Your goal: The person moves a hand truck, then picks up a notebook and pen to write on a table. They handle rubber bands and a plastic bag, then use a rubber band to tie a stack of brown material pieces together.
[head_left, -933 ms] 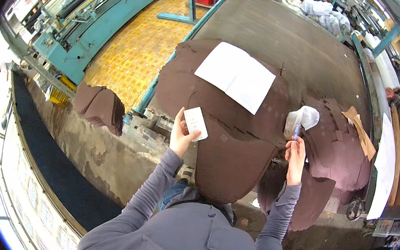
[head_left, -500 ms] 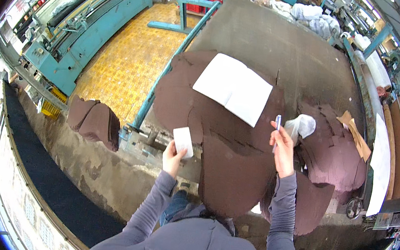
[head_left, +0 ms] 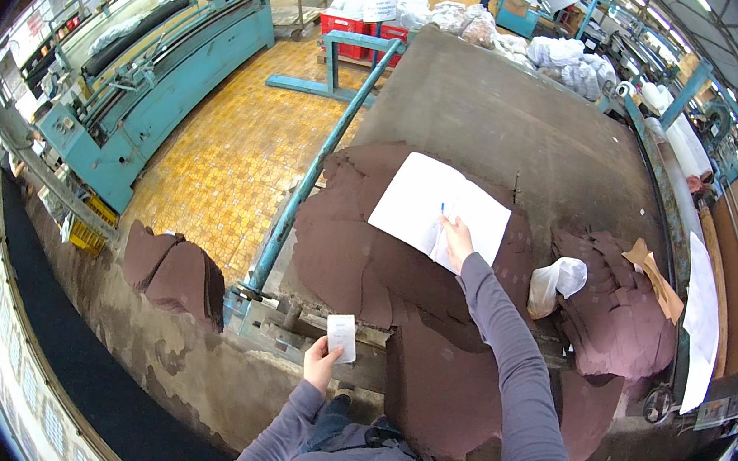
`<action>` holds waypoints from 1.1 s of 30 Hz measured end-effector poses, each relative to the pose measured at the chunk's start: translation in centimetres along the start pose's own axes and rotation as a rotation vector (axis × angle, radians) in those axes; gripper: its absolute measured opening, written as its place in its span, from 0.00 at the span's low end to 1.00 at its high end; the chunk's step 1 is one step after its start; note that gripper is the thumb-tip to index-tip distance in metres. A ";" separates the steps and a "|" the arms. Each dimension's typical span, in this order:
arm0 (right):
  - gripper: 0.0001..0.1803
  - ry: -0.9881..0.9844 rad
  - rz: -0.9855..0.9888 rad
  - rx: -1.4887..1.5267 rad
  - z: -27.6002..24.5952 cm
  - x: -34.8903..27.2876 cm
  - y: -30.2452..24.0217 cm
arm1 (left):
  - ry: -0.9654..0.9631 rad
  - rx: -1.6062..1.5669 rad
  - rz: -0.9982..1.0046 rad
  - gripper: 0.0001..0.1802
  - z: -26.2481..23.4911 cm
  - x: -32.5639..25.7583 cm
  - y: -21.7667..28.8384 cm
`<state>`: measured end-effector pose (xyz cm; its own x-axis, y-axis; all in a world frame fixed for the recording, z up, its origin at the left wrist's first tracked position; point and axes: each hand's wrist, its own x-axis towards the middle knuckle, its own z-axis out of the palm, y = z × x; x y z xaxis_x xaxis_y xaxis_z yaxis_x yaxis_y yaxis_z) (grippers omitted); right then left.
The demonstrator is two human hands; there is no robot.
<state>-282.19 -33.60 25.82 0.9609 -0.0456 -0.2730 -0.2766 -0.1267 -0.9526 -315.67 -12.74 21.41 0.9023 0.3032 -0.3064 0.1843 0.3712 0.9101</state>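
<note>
Fingers of the right hand (head_left: 456, 238) are pinched around a blue pen (head_left: 442, 210), its tip down on the white sheet (head_left: 431, 206) that lies open on top of the big pile of dark brown cut pieces (head_left: 358, 247) near the counter's left edge. The arm is stretched well forward to get there, grey sleeve crossing the pile. Back by the near edge, the left hand (head_left: 319, 366) is closed on a small white slip (head_left: 341, 337), holding it upright, face toward the person, just above the blue metal frame (head_left: 300, 195) that runs along the counter's left side. So the step in hand looks like marking the sheet while the slip is kept ready to read from. Whatever comes next with the pen calls for a light, steady tip: the paper sits on soft stacked material, not a hard board, and could shift or dent under pressure. Out from there, a white plastic bag (head_left: 554, 283) rests just right of the sheet, between the big pile and a second heap of brown pieces (head_left: 619, 314) toward the right edge, with a tan scrap (head_left: 651, 272) on top of it. Far half of the counter (head_left: 510, 110) is bare grey surface. Off to the left, a smaller stack of brown pieces (head_left: 173, 272) sits on a lower ledge beside the yellow tiled floor (head_left: 232, 151).
</note>
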 end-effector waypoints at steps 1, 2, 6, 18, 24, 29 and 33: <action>0.23 -0.024 0.003 -0.026 0.0 -0.7 -0.7 | -0.021 0.007 0.017 0.16 0.3 0.9 0.6; 0.26 -0.048 0.005 -0.050 0.0 -1.6 -1.6 | -0.046 0.017 0.034 0.16 0.6 2.0 1.3; 0.25 -0.226 -0.042 -0.112 -3.3 -8.1 -4.8 | -0.130 0.004 0.115 0.19 3.1 8.5 3.8; 0.15 0.121 -0.117 -0.278 -20.6 -26.5 -5.1 | -0.112 0.134 0.111 0.40 15.1 25.6 8.2; 0.14 0.238 -0.119 -0.270 -26.1 -28.5 -4.3 | -0.111 0.079 0.115 0.38 14.3 17.4 5.6; 0.16 0.188 -0.140 -0.269 -29.8 -21.2 -2.6 | -0.038 0.034 0.212 0.32 7.8 12.9 2.4; 0.20 0.302 -0.155 -0.464 -33.3 -11.8 3.0 | 0.266 -0.031 0.099 0.27 5.9 7.1 2.4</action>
<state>-294.69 -66.43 30.64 0.9642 -0.2645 -0.0197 -0.1735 -0.5728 -0.8011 -306.47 -14.89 23.09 0.7809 0.5571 -0.2825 0.0846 0.3538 0.9315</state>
